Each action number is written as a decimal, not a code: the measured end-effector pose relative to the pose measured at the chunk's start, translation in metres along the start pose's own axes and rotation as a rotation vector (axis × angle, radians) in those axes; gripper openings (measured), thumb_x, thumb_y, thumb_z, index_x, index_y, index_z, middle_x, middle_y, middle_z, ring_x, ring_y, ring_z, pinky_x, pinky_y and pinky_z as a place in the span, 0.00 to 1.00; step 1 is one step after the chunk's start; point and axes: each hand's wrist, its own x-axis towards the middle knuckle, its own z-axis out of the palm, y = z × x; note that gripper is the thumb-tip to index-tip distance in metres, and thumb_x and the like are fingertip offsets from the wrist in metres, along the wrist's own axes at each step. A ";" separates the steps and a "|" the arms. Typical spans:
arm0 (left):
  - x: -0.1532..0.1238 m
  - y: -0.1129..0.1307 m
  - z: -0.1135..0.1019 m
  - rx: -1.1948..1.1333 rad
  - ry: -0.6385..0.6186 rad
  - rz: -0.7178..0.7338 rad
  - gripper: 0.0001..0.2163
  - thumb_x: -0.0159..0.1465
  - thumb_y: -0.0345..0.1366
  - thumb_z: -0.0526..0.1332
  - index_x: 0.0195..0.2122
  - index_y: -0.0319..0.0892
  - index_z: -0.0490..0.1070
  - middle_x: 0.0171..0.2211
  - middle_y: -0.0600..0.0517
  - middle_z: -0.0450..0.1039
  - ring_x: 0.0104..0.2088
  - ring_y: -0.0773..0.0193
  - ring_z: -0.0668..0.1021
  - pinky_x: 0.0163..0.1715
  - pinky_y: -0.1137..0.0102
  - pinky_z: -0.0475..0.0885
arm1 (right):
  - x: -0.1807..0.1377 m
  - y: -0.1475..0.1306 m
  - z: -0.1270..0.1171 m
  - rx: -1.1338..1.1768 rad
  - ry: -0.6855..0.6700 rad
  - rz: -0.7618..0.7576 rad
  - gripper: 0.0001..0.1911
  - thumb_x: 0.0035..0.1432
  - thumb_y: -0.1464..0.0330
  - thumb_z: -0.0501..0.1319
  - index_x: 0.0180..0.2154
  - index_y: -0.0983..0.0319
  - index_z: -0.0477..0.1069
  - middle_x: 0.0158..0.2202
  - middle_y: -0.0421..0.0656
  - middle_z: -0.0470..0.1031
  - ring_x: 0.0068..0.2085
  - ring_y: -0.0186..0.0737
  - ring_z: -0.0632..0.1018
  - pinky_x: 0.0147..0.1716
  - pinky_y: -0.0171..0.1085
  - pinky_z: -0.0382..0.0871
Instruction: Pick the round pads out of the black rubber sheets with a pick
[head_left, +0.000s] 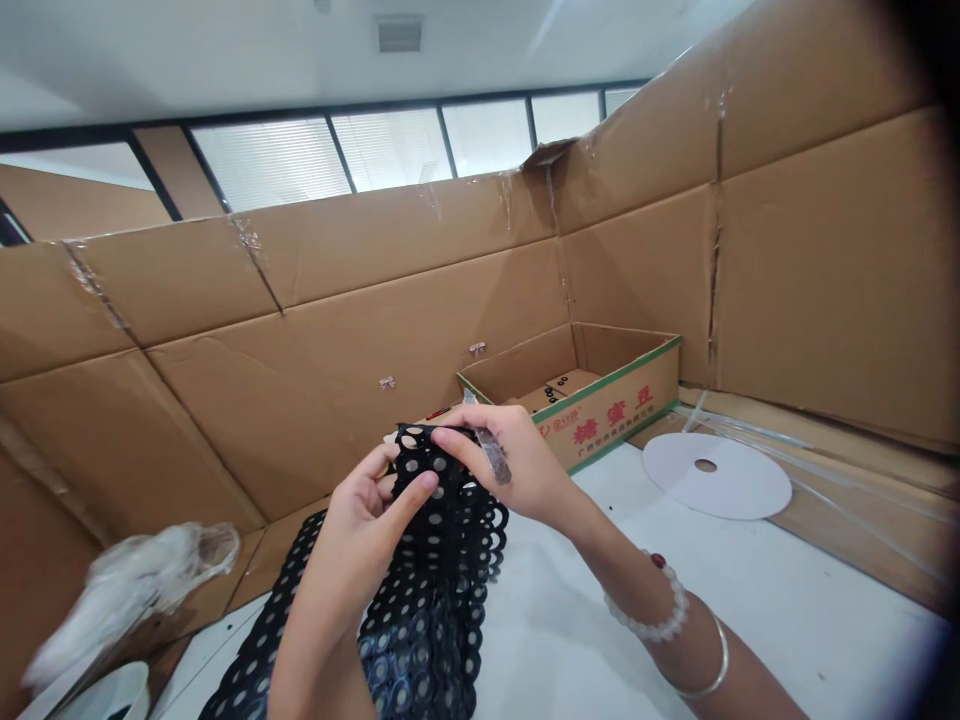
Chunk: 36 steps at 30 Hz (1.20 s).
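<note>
Both hands gripped the top edge of a black perforated sheet, the left hand pinching it with thumb and fingers, the right hand also clasping a slim tool; an open carton stood just beyond, a white disc to the right.

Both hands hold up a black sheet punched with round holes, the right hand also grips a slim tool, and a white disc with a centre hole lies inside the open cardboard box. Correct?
Not quite. In the head view the white disc lies on the white tabletop, beside the cardboard box, not inside it. The left hand and right hand do hold the black sheet, the right also gripping the slim tool.
</note>
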 end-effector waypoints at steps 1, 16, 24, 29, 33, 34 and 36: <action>0.000 0.001 0.001 -0.001 -0.048 0.016 0.15 0.58 0.40 0.70 0.43 0.43 0.71 0.34 0.52 0.80 0.35 0.64 0.80 0.37 0.73 0.74 | 0.000 0.001 -0.001 -0.016 0.003 0.005 0.13 0.64 0.62 0.59 0.33 0.61 0.78 0.30 0.43 0.80 0.34 0.40 0.79 0.37 0.38 0.70; -0.013 0.017 0.008 -0.149 0.114 0.013 0.20 0.53 0.38 0.74 0.49 0.49 0.79 0.26 0.55 0.76 0.21 0.74 0.67 0.18 0.84 0.64 | -0.019 -0.016 -0.011 0.361 0.020 -0.453 0.11 0.68 0.61 0.57 0.48 0.56 0.58 0.34 0.38 0.70 0.35 0.32 0.76 0.37 0.34 0.72; -0.018 0.020 0.004 -0.283 0.021 -0.012 0.27 0.52 0.34 0.75 0.54 0.52 0.75 0.21 0.57 0.73 0.22 0.73 0.73 0.24 0.83 0.71 | -0.013 -0.017 -0.020 0.319 -0.098 -0.439 0.05 0.64 0.68 0.62 0.34 0.61 0.68 0.27 0.37 0.73 0.28 0.29 0.76 0.28 0.30 0.71; -0.024 0.023 0.001 -0.291 -0.039 -0.020 0.29 0.53 0.33 0.74 0.58 0.51 0.73 0.22 0.57 0.75 0.25 0.70 0.77 0.31 0.79 0.75 | -0.014 -0.013 -0.023 0.378 -0.176 -0.383 0.06 0.61 0.70 0.65 0.34 0.61 0.69 0.28 0.37 0.73 0.28 0.30 0.76 0.26 0.29 0.71; -0.026 0.025 0.000 -0.239 0.010 0.023 0.26 0.55 0.36 0.73 0.56 0.49 0.75 0.19 0.58 0.72 0.20 0.75 0.69 0.22 0.84 0.69 | -0.014 -0.015 -0.024 0.346 -0.166 -0.425 0.07 0.61 0.71 0.65 0.31 0.61 0.68 0.28 0.38 0.75 0.30 0.30 0.77 0.28 0.29 0.71; -0.027 0.024 -0.001 -0.217 0.019 0.038 0.25 0.55 0.36 0.73 0.55 0.49 0.75 0.19 0.58 0.70 0.19 0.75 0.68 0.22 0.84 0.68 | -0.014 -0.016 -0.024 0.327 -0.159 -0.436 0.08 0.61 0.71 0.65 0.31 0.61 0.67 0.28 0.38 0.76 0.30 0.31 0.77 0.28 0.29 0.71; -0.027 0.023 -0.003 -0.152 0.030 0.070 0.25 0.54 0.35 0.73 0.55 0.49 0.76 0.17 0.59 0.68 0.19 0.74 0.67 0.22 0.84 0.68 | -0.014 -0.017 -0.023 0.263 -0.140 -0.474 0.08 0.61 0.70 0.65 0.31 0.61 0.67 0.29 0.38 0.76 0.29 0.31 0.76 0.28 0.30 0.70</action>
